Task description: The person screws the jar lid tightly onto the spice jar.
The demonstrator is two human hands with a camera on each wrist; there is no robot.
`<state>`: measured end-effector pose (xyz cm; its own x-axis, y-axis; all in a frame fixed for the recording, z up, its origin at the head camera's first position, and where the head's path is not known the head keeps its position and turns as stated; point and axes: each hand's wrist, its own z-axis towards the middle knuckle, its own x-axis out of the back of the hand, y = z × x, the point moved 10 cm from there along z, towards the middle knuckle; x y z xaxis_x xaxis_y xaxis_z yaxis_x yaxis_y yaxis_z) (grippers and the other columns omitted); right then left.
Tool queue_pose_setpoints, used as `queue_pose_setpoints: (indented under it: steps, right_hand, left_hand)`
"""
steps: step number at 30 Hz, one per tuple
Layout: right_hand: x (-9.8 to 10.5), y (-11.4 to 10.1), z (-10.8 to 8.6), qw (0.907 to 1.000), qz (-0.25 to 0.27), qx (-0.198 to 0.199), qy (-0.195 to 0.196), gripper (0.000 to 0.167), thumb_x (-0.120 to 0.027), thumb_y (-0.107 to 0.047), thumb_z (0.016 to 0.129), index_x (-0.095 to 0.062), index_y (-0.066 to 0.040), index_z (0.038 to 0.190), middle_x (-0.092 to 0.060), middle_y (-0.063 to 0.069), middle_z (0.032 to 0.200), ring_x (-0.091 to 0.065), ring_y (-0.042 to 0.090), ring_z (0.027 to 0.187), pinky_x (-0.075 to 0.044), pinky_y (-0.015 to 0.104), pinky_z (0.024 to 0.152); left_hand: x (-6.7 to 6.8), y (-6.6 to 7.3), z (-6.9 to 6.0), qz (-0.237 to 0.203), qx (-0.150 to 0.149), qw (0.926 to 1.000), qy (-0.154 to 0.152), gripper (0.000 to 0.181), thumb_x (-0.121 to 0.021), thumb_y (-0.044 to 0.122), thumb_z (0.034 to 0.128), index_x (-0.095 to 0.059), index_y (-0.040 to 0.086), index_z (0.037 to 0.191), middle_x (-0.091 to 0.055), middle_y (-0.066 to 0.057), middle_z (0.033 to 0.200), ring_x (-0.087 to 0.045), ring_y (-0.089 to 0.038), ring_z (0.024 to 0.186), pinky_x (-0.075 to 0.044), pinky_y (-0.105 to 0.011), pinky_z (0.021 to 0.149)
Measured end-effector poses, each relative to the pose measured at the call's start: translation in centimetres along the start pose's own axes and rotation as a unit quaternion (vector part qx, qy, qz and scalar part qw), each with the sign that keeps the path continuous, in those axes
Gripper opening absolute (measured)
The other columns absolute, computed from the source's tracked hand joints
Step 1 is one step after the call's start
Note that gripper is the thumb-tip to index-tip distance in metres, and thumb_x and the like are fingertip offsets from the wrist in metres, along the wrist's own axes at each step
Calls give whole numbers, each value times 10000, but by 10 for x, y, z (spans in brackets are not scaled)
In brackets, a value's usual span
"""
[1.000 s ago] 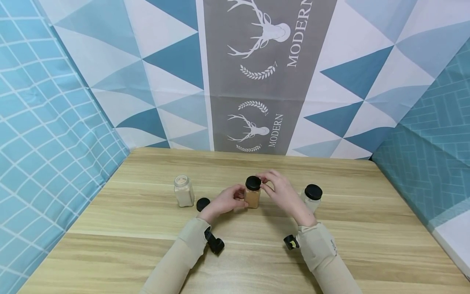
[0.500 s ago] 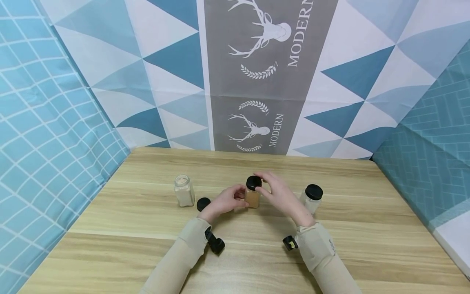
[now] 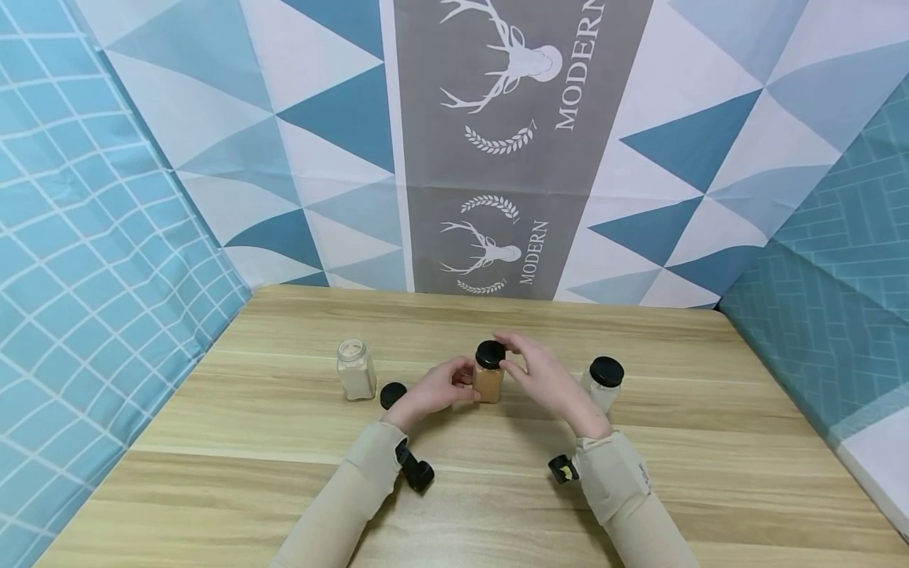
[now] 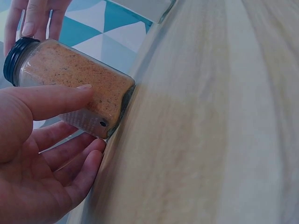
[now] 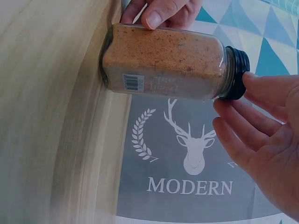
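A square glass spice jar point(image 3: 488, 386), filled with orange-brown seasoning, stands upright on the wooden table. Its black lid point(image 5: 239, 74) sits on the mouth. My left hand point(image 3: 439, 384) holds the jar's body from the left, the thumb point(image 4: 70, 99) on the near side and the fingers around the far side. From the right, my right hand point(image 3: 543, 380) pinches the lid's rim between thumb and fingers. A barcode label point(image 5: 133, 82) shows on the jar in the right wrist view.
Left of the hands stands a lidless jar point(image 3: 357, 377) of pale powder. A loose black lid point(image 3: 392, 392) lies beside it, partly behind my left wrist. Behind my right wrist is another black-lidded jar point(image 3: 604, 382). Patterned cloth point(image 3: 483, 158) hangs behind the table point(image 3: 454, 521).
My right thumb and fingers have shifted around the lid's rim, coming forward over it and then back to the right. My left hand and the jar stay in place.
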<state>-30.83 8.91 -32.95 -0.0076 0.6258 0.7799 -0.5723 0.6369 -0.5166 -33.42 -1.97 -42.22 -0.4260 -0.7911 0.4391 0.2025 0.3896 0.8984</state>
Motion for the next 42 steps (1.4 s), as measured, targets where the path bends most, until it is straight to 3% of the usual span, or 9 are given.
queue_pose_setpoints:
  steps: [1, 10, 23, 32, 42]
  right_hand:
    - [0, 0, 0, 10000, 0, 11, 18, 414, -578, -114, 887, -483, -69, 1287, -572, 90, 1221, -562, 226, 1077, -437, 393, 928]
    - [3, 1, 0, 9998, -43, 51, 183, 419, -602, -97, 868, -495, -52, 1271, -604, 83, 1132, -582, 215, 1029, -449, 387, 905]
    - [-1, -1, 1, 9998, -142, 71, 102, 426, -587, -206, 889, -496, -62, 1279, -545, 105, 1259, -539, 248, 1112, -441, 395, 922]
    - [-1, 2, 1, 9999, 85, -80, 16, 428, -586, -145, 886, -475, -74, 1293, -556, 81, 1250, -545, 217, 1113, -430, 379, 941]
    - [3, 3, 1, 9999, 51, -56, 144, 443, -606, -95, 864, -476, -59, 1287, -606, 72, 1128, -578, 205, 1045, -438, 381, 926]
  left_hand:
    - [0, -5, 3, -5, 7, 10000, 15, 473, -682, 114, 795, -500, 9, 1219, -594, -118, 1106, -554, -235, 1027, -444, -373, 897]
    - [-1, -6, 2, -5, 37, 10000, 23, 467, -680, 117, 799, -504, 18, 1219, -594, -115, 1110, -554, -233, 1025, -447, -369, 892]
    - [-1, -6, 2, -57, 42, 10000, 23, 486, -668, 122, 809, -483, 15, 1246, -584, -123, 1131, -546, -253, 1044, -440, -388, 895]
    - [2, 24, -14, -153, 6, 9997, -163, 465, -633, 52, 819, -464, -55, 1238, -566, -202, 1136, -524, -347, 1068, -433, -400, 901]
    - [2, 28, -16, -161, 6, 9998, -144, 450, -634, 55, 819, -474, -53, 1225, -564, -203, 1131, -518, -357, 1071, -428, -414, 907]
